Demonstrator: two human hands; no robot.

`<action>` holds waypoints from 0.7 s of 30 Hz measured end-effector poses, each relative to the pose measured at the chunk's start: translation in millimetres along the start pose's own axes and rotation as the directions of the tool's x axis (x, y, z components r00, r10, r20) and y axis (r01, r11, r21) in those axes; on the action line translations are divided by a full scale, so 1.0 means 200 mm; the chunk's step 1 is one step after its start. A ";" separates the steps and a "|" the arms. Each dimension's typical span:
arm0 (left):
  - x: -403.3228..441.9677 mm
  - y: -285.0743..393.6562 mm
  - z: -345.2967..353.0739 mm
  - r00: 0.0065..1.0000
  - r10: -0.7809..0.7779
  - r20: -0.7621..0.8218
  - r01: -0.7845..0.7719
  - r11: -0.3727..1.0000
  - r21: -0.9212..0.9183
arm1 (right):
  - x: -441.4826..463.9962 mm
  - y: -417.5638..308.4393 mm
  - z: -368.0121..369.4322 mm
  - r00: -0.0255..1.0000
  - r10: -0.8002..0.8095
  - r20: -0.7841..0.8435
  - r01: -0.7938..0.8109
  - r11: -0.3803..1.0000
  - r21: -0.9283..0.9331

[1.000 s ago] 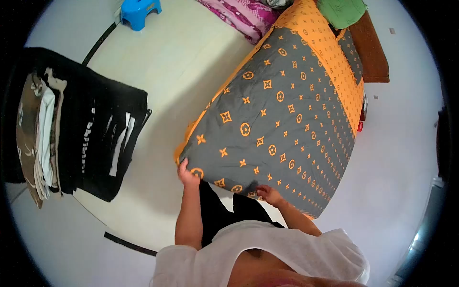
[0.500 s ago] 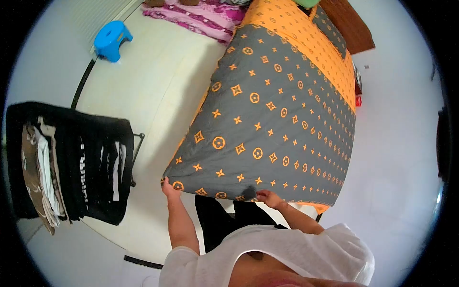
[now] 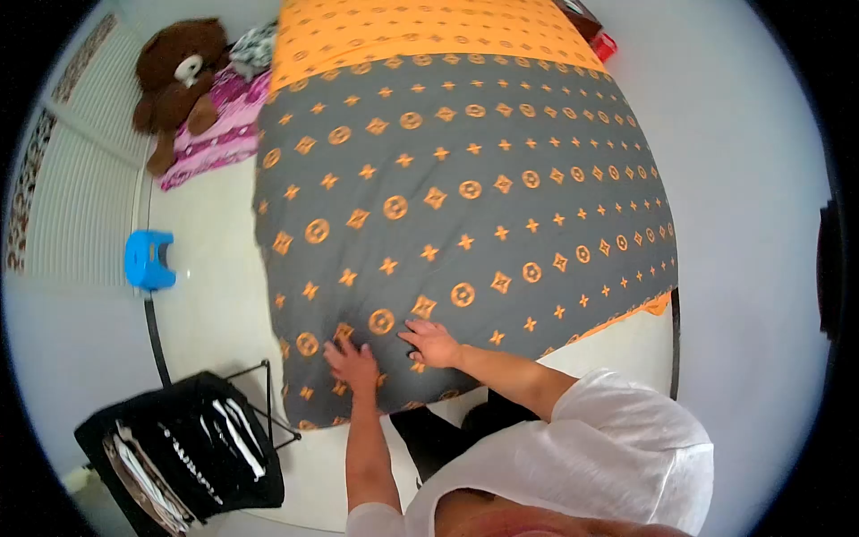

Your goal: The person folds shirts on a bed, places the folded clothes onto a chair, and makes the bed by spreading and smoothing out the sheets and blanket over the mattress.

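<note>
A grey cover with an orange pattern lies spread over the bed, with an orange band across its far part. My left hand rests on the cover near its front left corner, fingers apart and holding nothing. Just right of it, my right hand touches the cover too, its fingers spread. Slight creases run in the cloth around both hands. The cover's near edge hangs in front of my legs, and an orange edge shows at the right.
A rack with black clothes stands at the lower left. A blue stool is on the floor to the left. Farther back, a brown teddy bear sits on a pink blanket. A wall runs along the right.
Both hands have let go of the cover's near edge and moved onto its top, closer together. The view has turned, and the teddy bear now shows fully.
</note>
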State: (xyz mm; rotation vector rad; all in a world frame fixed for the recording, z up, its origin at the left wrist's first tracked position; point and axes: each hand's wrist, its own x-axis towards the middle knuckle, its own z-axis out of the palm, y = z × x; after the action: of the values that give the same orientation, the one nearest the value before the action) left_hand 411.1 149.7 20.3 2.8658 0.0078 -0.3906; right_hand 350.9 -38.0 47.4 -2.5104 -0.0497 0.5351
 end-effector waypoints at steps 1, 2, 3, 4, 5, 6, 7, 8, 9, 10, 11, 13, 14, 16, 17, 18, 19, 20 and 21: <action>0.00 0.06 0.04 0.992 -0.117 0.056 0.110 0.987 0.120 | -0.04 0.10 -0.08 0.999 -0.030 -0.038 0.025 0.992 -0.124; 0.01 0.09 0.06 0.989 -0.140 0.053 0.128 0.973 0.191 | -0.10 0.24 -0.21 1.000 0.021 -0.022 -0.024 0.983 -0.183; 0.02 0.12 0.07 0.984 -0.169 0.049 0.150 0.953 0.264 | -0.20 0.46 -0.34 0.998 0.070 -0.002 -0.068 0.969 -0.240; 0.02 0.16 0.09 0.979 -0.200 0.037 0.183 0.943 0.278 | -0.37 0.81 -0.36 0.985 0.020 -0.172 -0.045 0.989 -0.143; 0.04 0.19 0.10 0.973 -0.229 0.019 0.213 0.932 0.293 | -0.57 1.07 -0.39 0.931 0.271 -0.246 -0.321 0.927 -0.192; 0.06 0.22 0.12 0.977 -0.213 0.015 0.197 0.928 0.316 | -0.79 1.28 -0.49 0.851 0.458 -0.257 -0.502 0.854 -0.139; 0.07 0.25 0.14 0.956 -0.294 0.008 0.275 0.904 0.327 | -1.03 1.54 -0.47 0.747 0.575 -0.332 -0.646 0.747 -0.158; 0.08 0.28 0.14 0.929 -0.369 0.001 0.347 0.874 0.342 | -1.22 1.70 -0.54 0.615 0.748 -0.250 -0.788 0.600 -0.139; 0.10 0.34 0.16 0.936 -0.351 0.001 0.326 0.871 0.368 | -1.43 1.87 -0.54 0.499 0.831 -0.247 -0.863 0.502 -0.055; 0.13 0.40 0.20 0.876 -0.474 -0.087 0.473 0.812 0.342 | -1.61 2.01 -0.52 0.319 0.924 -0.210 -0.930 0.347 0.117; 0.16 0.47 0.22 0.793 -0.584 -0.173 0.608 0.738 0.292 | -1.76 2.15 -0.48 0.133 0.980 -0.146 -0.945 0.170 0.279; 0.20 0.75 0.26 0.849 -0.482 -0.219 0.529 0.784 0.325 | -2.05 2.44 -0.23 0.028 0.980 -0.197 -0.766 0.148 0.626; 0.26 0.83 0.36 0.927 -0.319 -0.196 0.368 0.871 0.326 | -2.01 2.29 -0.41 0.158 0.972 -0.172 -0.445 0.225 0.867; 0.25 1.16 0.45 0.993 -0.039 -0.113 0.076 0.935 0.345 | -1.96 2.28 -0.30 -0.003 0.992 -0.123 -0.120 0.122 0.985; 0.19 1.40 0.48 0.996 0.052 -0.069 -0.025 0.938 0.347 | -1.87 2.08 -0.59 0.037 0.989 0.144 -0.129 -0.138 0.982; 0.14 1.55 0.54 0.987 0.159 -0.027 -0.139 0.924 0.357 | -1.89 2.26 -0.37 0.080 0.985 0.152 -0.013 -0.152 0.988; 0.09 1.68 0.60 0.967 0.253 0.004 -0.238 0.903 0.359 | -1.87 2.43 -0.13 -0.025 0.999 0.028 0.091 -0.026 0.996; 0.01 1.82 0.63 0.954 0.296 0.044 -0.294 0.896 0.332 | -1.85 2.43 -0.16 -0.121 0.992 0.038 0.150 -0.020 0.989; -0.08 1.92 0.64 0.939 0.335 0.082 -0.344 0.887 0.309 | -1.80 2.41 -0.20 -0.210 0.976 0.059 0.206 -0.015 0.978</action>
State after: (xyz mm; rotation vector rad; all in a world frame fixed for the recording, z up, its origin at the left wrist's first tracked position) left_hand 377.0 -253.3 -1.3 3.0875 -0.6102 -0.3870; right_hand -3.4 -516.4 -50.7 -0.8319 1.7881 -0.7897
